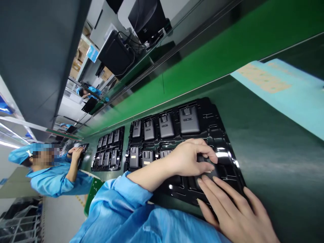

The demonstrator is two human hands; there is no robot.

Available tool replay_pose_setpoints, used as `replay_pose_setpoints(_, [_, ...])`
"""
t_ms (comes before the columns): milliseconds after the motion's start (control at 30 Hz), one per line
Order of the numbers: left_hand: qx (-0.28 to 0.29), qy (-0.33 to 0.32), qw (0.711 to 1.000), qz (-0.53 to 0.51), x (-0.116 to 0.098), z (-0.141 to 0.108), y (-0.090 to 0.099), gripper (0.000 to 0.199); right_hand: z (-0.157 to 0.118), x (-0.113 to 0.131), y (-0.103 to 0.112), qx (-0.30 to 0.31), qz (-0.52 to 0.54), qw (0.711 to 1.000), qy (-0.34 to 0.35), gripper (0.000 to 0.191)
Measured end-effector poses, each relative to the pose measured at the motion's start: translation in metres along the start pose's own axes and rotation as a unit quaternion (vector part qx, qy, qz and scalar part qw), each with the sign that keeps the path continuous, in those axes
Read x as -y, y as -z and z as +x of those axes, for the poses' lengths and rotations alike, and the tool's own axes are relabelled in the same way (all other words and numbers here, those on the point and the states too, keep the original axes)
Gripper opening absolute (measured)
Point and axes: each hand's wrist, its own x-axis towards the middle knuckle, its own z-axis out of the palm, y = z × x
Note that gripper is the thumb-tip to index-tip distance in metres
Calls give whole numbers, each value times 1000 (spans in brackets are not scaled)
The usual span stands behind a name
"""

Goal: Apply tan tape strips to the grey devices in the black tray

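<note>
Green bench [268, 135] under me: my left hand [189, 158] curls half-closed on a black tray [222, 141], my right hand [235, 216] lies open with fingertips on it, gray gadgets [164, 126] just past them.

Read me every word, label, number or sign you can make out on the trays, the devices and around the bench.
No words, brands or numbers can be read in this view.
Blue sign on the shelving: too small and blurred to read.
Tan printed patch on the pale blue sheet: too blurred to read.
Grey devices in the black tray: small marks, too small to read.
</note>
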Motion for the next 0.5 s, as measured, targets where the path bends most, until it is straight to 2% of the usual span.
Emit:
replay_pose_setpoints(67, [-76, 3, 997, 34, 3, -1, -12, 4, 0, 0, 0, 2, 6, 1000, -1, 33])
replay_pose_setpoints(133, [-128, -27, 990, 58, 7, -4, -19, 7, 0, 0, 0, 7, 12, 1000, -1, 34])
replay_pose_setpoints(267, [-148, -98, 979, 104, 10, -16, -12, 17, 0, 0, -2, 1, 15, 1000, 1, 34])
replay_pose_setpoints(333, [-115, -138, 974, 138, 11, -21, -2, 23, -1, -1, -3, -3, 17, 1000, -1, 34])
replay_pose_setpoints(400, [-50, -185, 969, 157, 13, -23, 5, 25, -2, -1, -4, 3, 17, 1000, -9, 34])
replay_pose_setpoints(500, [41, -196, 961, 191, 15, -20, 10, 25, -3, -1, -3, 9, 16, 1000, -18, 34])
